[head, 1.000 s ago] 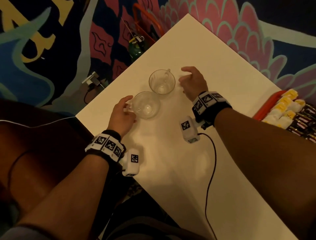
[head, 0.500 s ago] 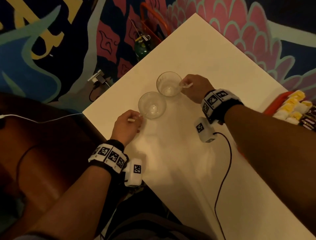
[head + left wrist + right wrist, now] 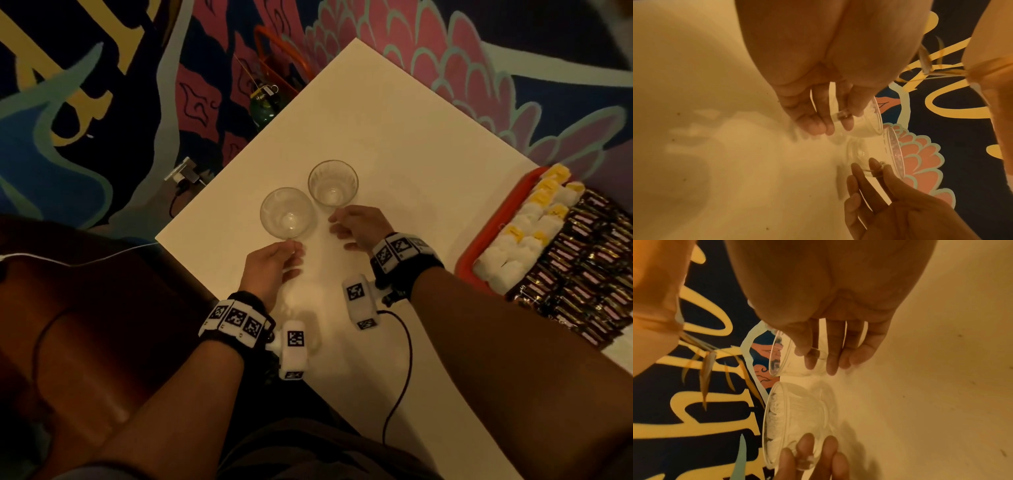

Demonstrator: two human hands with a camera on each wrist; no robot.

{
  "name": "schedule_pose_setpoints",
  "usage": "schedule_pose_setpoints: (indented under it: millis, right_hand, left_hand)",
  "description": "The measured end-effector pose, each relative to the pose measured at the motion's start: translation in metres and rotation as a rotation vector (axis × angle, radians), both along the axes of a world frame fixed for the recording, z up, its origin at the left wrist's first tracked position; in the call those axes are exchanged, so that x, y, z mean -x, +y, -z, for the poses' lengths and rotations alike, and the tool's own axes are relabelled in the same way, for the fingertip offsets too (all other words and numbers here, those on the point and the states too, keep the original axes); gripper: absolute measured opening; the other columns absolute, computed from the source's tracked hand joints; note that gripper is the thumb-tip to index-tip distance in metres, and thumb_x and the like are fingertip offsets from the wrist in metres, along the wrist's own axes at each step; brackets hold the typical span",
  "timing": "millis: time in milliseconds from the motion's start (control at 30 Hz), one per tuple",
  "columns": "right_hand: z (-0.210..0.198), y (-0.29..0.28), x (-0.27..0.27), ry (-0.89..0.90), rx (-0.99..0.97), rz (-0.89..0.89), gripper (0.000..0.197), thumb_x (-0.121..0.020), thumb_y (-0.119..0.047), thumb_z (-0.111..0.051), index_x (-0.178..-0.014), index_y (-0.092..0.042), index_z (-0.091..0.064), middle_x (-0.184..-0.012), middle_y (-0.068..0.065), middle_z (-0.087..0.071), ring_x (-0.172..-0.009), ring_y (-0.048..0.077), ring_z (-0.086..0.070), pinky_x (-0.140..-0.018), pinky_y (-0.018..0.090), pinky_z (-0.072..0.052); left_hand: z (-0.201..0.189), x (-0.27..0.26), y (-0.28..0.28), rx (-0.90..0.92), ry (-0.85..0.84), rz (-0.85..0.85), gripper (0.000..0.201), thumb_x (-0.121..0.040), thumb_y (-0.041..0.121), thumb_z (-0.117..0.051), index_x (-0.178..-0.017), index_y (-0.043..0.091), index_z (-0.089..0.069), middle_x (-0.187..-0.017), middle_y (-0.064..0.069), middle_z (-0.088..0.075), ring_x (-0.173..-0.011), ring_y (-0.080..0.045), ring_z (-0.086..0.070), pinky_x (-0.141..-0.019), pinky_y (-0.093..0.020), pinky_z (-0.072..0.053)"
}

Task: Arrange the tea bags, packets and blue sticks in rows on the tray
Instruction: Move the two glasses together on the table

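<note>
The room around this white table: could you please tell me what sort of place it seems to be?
Probably a cafe or lounge set up for tea service. A boldly painted mural surrounds the white table, which carries two clear glass cups and a red tray of yellow-tagged tea bags and dark packets.

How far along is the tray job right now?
Largely done, it seems: tea bags and dark packets lie in rows on the red tray; blue sticks can't be made out. In hand: left hand and right hand each hold a glass cup's handle. Left: nothing visible.
</note>
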State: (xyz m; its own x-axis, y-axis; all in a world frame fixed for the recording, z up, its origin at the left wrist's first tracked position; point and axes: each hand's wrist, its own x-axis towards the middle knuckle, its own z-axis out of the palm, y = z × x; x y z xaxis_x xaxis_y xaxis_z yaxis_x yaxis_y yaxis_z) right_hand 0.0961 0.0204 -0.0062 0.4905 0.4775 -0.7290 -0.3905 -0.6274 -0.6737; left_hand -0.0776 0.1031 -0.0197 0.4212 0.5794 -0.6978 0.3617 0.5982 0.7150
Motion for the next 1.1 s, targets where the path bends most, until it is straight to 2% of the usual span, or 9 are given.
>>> schedule_pose_setpoints:
  millis: [100,167,233,333,467,567,767,900,1100]
  right_hand:
    - [-0.001,-0.016,0.006,-0.026,-0.047,0.092,0.019,-0.096,-0.022,-0.057,-0.082,-0.018,-0.069,-0.089,0.007,-0.071,-0.079,0.015,-0.06,-0.065,0.026,-0.049]
    - [-0.004,-0.031,0.009,-0.035,-0.072,0.15,0.02,-0.096,-0.02,-0.056,-0.081,-0.018,-0.069,-0.087,0.006,-0.071,-0.079,0.016,-0.061,-0.066,0.026,-0.049]
    - [-0.009,-0.052,0.01,-0.038,-0.09,0.208,0.02,-0.096,-0.021,-0.057,-0.082,-0.019,-0.07,-0.088,0.007,-0.072,-0.08,0.015,-0.061,-0.068,0.028,-0.05]
    - [-0.019,-0.094,0.009,-0.066,-0.098,0.308,0.019,-0.095,-0.021,-0.057,-0.083,-0.018,-0.071,-0.092,0.008,-0.074,-0.08,0.014,-0.063,-0.069,0.028,-0.051]
    - [-0.033,-0.165,0.007,-0.096,-0.105,0.42,0.021,-0.097,-0.013,-0.052,-0.082,-0.016,-0.066,-0.09,0.009,-0.07,-0.078,0.014,-0.058,-0.067,0.026,-0.047]
    - [-0.041,-0.237,0.004,-0.116,-0.1,0.547,0.023,-0.098,-0.01,-0.049,-0.081,-0.016,-0.064,-0.083,0.004,-0.067,-0.075,0.013,-0.056,-0.064,0.025,-0.044]
    - [-0.049,-0.391,0.003,-0.168,-0.048,0.768,0.022,-0.1,-0.018,-0.048,-0.088,-0.014,-0.066,-0.083,0.003,-0.069,-0.074,0.012,-0.059,-0.064,0.026,-0.046]
    - [-0.05,-0.488,0.002,-0.193,0.008,0.903,0.021,-0.095,-0.015,-0.054,-0.08,-0.019,-0.068,-0.088,0.007,-0.069,-0.08,0.017,-0.061,-0.065,0.029,-0.048]
    - [-0.05,-0.603,-0.001,-0.149,0.028,1.1,0.022,-0.097,-0.011,-0.053,-0.078,-0.011,-0.064,-0.076,0.009,-0.065,-0.065,0.015,-0.054,-0.061,0.025,-0.043]
  left_hand:
    - [-0.003,-0.005,-0.007,-0.044,-0.023,-0.049,0.021,-0.1,0.014,-0.057,-0.089,0.004,-0.072,-0.087,-0.013,-0.073,-0.076,-0.02,-0.064,-0.074,-0.027,-0.056]
    - [-0.007,-0.007,-0.015,-0.082,-0.015,-0.036,0.021,-0.1,0.012,-0.057,-0.087,0.006,-0.072,-0.083,-0.009,-0.073,-0.074,-0.017,-0.065,-0.072,-0.023,-0.056]
    - [-0.01,-0.011,-0.026,-0.108,-0.017,-0.007,0.021,-0.1,0.012,-0.057,-0.086,0.007,-0.072,-0.084,-0.009,-0.073,-0.077,-0.017,-0.066,-0.072,-0.022,-0.056]
    - [-0.017,-0.023,-0.05,-0.134,-0.032,0.062,0.021,-0.099,0.012,-0.058,-0.086,0.008,-0.074,-0.086,-0.012,-0.073,-0.082,-0.021,-0.065,-0.081,-0.029,-0.056]
    - [-0.027,-0.051,-0.097,-0.165,-0.068,0.193,0.021,-0.098,0.012,-0.059,-0.085,0.008,-0.075,-0.085,-0.012,-0.073,-0.083,-0.022,-0.065,-0.084,-0.033,-0.055]
    - [-0.036,-0.077,-0.154,-0.158,-0.103,0.319,0.021,-0.098,0.013,-0.059,-0.084,0.009,-0.075,-0.084,-0.011,-0.073,-0.081,-0.022,-0.064,-0.083,-0.034,-0.055]
    - [-0.048,-0.124,-0.294,-0.105,-0.153,0.57,0.021,-0.098,0.015,-0.06,-0.085,0.009,-0.075,-0.081,-0.01,-0.071,-0.075,-0.019,-0.061,-0.082,-0.033,-0.055]
    - [-0.049,-0.15,-0.389,-0.072,-0.166,0.728,0.022,-0.099,0.016,-0.057,-0.085,0.011,-0.074,-0.083,-0.007,-0.072,-0.074,-0.016,-0.061,-0.077,-0.029,-0.054]
    - [-0.04,-0.178,-0.511,-0.044,-0.159,0.837,0.025,-0.098,0.014,-0.06,-0.077,0.011,-0.074,-0.074,-0.006,-0.071,-0.069,-0.018,-0.059,-0.075,-0.034,-0.053]
